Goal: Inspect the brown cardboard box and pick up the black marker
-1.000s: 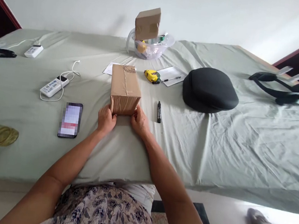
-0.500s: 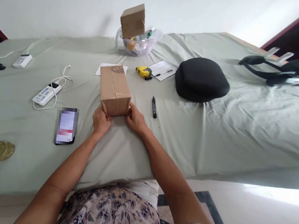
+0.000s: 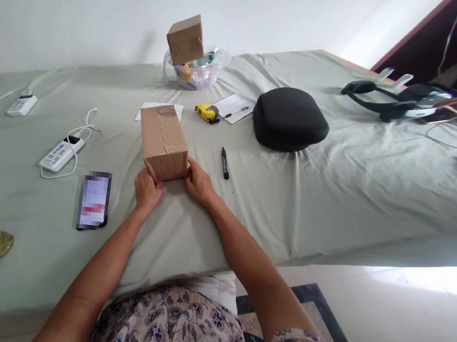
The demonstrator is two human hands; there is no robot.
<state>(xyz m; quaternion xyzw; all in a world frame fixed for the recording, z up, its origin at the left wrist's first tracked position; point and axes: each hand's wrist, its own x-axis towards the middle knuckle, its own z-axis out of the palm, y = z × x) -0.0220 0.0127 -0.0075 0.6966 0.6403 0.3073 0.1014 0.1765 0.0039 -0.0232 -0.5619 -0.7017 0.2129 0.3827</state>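
A brown taped cardboard box (image 3: 161, 140) lies lengthwise on the green sheet (image 3: 336, 173) in front of me. My left hand (image 3: 147, 189) is curled against its near left corner. My right hand (image 3: 199, 181) presses the near right corner, fingers closed on the box's end. Both hands grip the box's near end. A black marker (image 3: 224, 163) lies just right of my right hand.
A phone (image 3: 93, 200) and a white power bank with cable (image 3: 61, 152) lie to the left. Behind the box are papers (image 3: 236, 105), a yellow tape measure (image 3: 206, 112), a black case (image 3: 290, 118) and a clear bowl (image 3: 199, 73) holding a smaller box (image 3: 185, 38). A headset (image 3: 399, 97) lies far right.
The view has swung right and tilted, so everything sits further left in the picture. My hands stay on the box's near end, which has scarcely moved on the sheet.
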